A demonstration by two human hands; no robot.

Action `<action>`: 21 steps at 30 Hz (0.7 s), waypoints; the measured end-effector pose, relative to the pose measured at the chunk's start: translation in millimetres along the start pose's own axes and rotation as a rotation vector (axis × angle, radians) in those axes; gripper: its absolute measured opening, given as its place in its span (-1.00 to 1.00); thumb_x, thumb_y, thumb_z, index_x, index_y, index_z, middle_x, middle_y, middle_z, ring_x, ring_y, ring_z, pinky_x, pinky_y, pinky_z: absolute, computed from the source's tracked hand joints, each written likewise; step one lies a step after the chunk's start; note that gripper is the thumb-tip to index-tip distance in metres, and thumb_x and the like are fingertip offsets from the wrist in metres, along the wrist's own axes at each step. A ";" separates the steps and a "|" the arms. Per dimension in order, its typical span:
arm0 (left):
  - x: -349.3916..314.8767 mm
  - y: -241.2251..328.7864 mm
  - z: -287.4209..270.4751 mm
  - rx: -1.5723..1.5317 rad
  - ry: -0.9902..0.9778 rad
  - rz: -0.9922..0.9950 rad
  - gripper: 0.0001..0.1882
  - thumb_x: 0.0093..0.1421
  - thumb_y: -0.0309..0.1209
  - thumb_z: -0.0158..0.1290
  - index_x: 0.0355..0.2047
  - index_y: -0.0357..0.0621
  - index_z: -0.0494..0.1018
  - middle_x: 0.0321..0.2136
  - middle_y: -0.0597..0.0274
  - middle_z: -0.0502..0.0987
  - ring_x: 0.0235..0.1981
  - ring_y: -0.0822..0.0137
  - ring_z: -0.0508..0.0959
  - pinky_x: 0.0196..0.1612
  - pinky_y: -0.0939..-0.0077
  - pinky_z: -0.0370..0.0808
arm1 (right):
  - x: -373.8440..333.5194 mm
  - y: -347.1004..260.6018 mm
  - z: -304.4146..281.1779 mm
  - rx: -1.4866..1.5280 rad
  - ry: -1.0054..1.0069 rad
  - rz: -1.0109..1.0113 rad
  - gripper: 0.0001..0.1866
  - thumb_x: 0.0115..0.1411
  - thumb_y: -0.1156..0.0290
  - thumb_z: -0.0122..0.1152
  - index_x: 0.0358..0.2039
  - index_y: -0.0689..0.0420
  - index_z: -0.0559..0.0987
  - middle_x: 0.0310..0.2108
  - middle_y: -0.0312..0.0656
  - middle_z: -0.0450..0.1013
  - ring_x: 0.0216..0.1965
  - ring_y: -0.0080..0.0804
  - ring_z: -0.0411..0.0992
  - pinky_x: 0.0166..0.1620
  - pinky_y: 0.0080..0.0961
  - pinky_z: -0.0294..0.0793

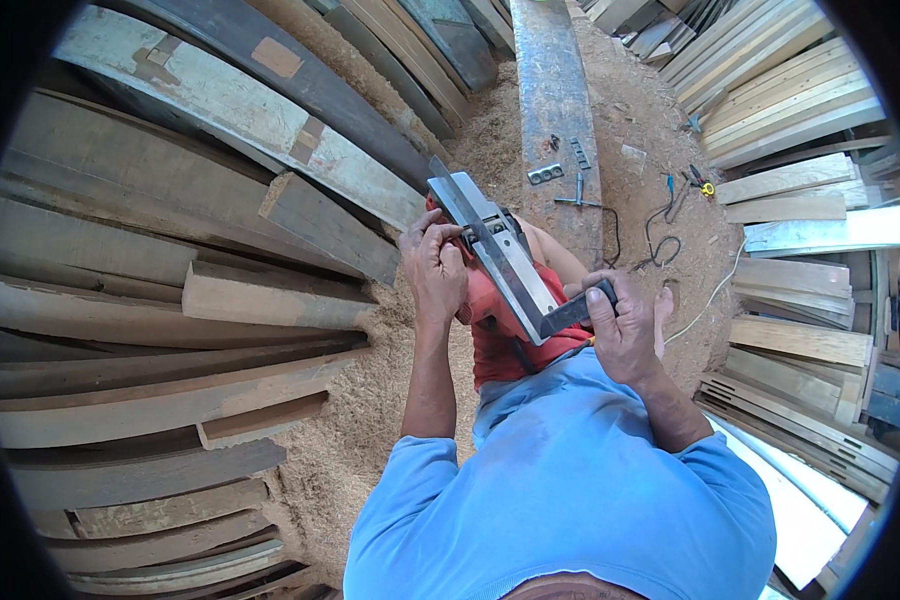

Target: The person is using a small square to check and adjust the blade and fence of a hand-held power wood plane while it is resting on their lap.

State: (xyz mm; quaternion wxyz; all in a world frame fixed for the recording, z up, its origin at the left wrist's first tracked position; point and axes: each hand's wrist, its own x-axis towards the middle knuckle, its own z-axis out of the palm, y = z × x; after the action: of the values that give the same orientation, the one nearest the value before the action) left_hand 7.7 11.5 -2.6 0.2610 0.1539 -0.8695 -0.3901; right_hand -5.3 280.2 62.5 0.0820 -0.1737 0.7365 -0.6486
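Now, nearest, our right hand [620, 335] grasps the black stock of a try square [510, 280], its blade laid along the upturned electric planer [534, 278], which sits between our hands above the red shorts [495, 372]. Its long axis runs forward-left; our left hand [438, 268] grips the left flank, farther forward. Beyond, a T-handled wrench [579, 190] lies on the plank [558, 90].

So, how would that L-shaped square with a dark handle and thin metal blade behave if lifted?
Its long metal blade looks straight, so it's probably stiff. The thicker dark handle, in the right hand, likely makes that end heavier.
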 end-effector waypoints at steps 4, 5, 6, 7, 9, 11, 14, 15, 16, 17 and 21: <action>0.5 1.7 -1.2 -0.013 -0.004 -0.013 -0.70 0.09 -0.53 -0.08 -0.24 -0.25 0.62 0.08 -0.13 0.54 0.16 -0.07 0.43 0.31 0.04 0.33 | -1.6 -5.6 2.1 -0.076 -0.032 -0.086 -0.85 0.48 0.50 0.01 -0.10 0.27 0.53 -0.33 -0.07 0.67 -0.37 -0.39 0.65 -0.27 -0.42 0.62; 0.5 1.3 -0.9 -0.015 -0.004 -0.010 -0.70 0.09 -0.53 -0.08 -0.24 -0.25 0.62 0.08 -0.13 0.54 0.16 -0.07 0.43 0.31 0.04 0.33 | -2.1 -5.5 1.8 -0.081 -0.035 -0.081 -0.85 0.47 0.50 0.01 -0.10 0.27 0.53 -0.33 -0.07 0.66 -0.37 -0.40 0.64 -0.27 -0.42 0.62; 0.6 0.8 -0.6 -0.017 -0.004 -0.008 -0.70 0.09 -0.53 -0.08 -0.24 -0.25 0.62 0.08 -0.13 0.54 0.16 -0.07 0.43 0.31 0.04 0.33 | -2.6 -5.3 1.5 -0.086 -0.037 -0.076 -0.86 0.47 0.50 0.01 -0.11 0.27 0.53 -0.34 -0.08 0.66 -0.37 -0.40 0.64 -0.27 -0.41 0.62; 0.4 0.2 -0.9 -0.018 -0.003 -0.005 -0.70 0.09 -0.53 -0.08 -0.24 -0.25 0.62 0.08 -0.13 0.55 0.16 -0.07 0.43 0.31 0.04 0.33 | -2.9 -6.5 1.0 -0.100 -0.043 -0.086 -0.86 0.47 0.50 0.02 -0.11 0.27 0.53 -0.34 -0.08 0.66 -0.37 -0.41 0.64 -0.27 -0.42 0.61; -0.8 -2.4 -1.1 -0.023 0.006 0.001 -0.70 0.08 -0.53 -0.08 -0.25 -0.25 0.62 0.08 -0.13 0.55 0.15 -0.07 0.44 0.30 0.04 0.33 | -3.5 -9.6 -0.5 -0.128 -0.056 -0.105 -0.87 0.46 0.51 0.02 -0.12 0.27 0.53 -0.35 -0.09 0.66 -0.38 -0.42 0.63 -0.28 -0.42 0.60; -0.1 -2.5 -0.1 -0.029 0.007 -0.001 -0.70 0.08 -0.53 -0.08 -0.25 -0.25 0.62 0.07 -0.12 0.55 0.15 -0.07 0.44 0.30 0.04 0.33 | -5.9 -7.9 -2.4 -0.106 -0.072 -0.089 -0.87 0.46 0.51 0.03 -0.13 0.26 0.53 -0.35 -0.09 0.65 -0.39 -0.42 0.62 -0.28 -0.43 0.59; 0.4 -2.5 -0.1 -0.034 0.004 -0.018 -0.70 0.08 -0.53 -0.08 -0.25 -0.26 0.62 0.08 -0.12 0.55 0.15 -0.07 0.44 0.30 0.04 0.33 | -6.8 -9.1 -5.2 -0.116 -0.090 -0.042 -0.87 0.46 0.51 0.03 -0.13 0.26 0.53 -0.35 -0.10 0.65 -0.40 -0.42 0.61 -0.29 -0.43 0.59; 0.5 -2.8 0.1 -0.037 0.004 -0.021 -0.70 0.08 -0.54 -0.08 -0.25 -0.26 0.62 0.08 -0.11 0.55 0.15 -0.06 0.44 0.30 0.04 0.34 | -6.6 -9.7 -5.8 -0.127 -0.094 -0.023 -0.87 0.46 0.51 0.03 -0.13 0.26 0.53 -0.36 -0.10 0.65 -0.41 -0.42 0.61 -0.29 -0.44 0.58; 0.7 -2.9 0.3 -0.041 0.002 -0.024 -0.70 0.08 -0.54 -0.08 -0.26 -0.26 0.62 0.08 -0.11 0.55 0.14 -0.06 0.44 0.29 0.04 0.34 | -6.4 -9.2 -5.5 -0.124 -0.085 -0.039 -0.87 0.46 0.51 0.03 -0.13 0.26 0.53 -0.36 -0.10 0.65 -0.40 -0.42 0.61 -0.29 -0.44 0.59; 1.0 -3.5 0.3 -0.033 -0.003 -0.020 -0.69 0.07 -0.54 -0.09 -0.27 -0.26 0.62 0.08 -0.11 0.55 0.15 -0.04 0.44 0.29 0.07 0.35 | -5.9 -8.2 -4.7 -0.121 -0.076 -0.056 -0.87 0.46 0.51 0.03 -0.13 0.26 0.53 -0.36 -0.10 0.65 -0.40 -0.42 0.61 -0.29 -0.44 0.59; 2.2 -2.4 -0.7 -0.045 -0.015 0.005 -0.68 0.03 -0.56 -0.10 -0.31 -0.26 0.63 0.09 -0.10 0.56 0.17 0.02 0.45 0.28 0.13 0.37 | -7.0 -4.8 -1.9 -0.085 -0.048 -0.066 -0.88 0.45 0.52 0.03 -0.13 0.27 0.53 -0.36 -0.10 0.65 -0.40 -0.42 0.62 -0.29 -0.44 0.60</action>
State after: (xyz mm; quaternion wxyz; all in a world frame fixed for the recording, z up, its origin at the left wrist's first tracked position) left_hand 6.5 8.5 -3.3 0.2588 0.1430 -0.8628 -0.4102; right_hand 1.2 283.9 66.8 0.0711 -0.2167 0.7549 -0.6149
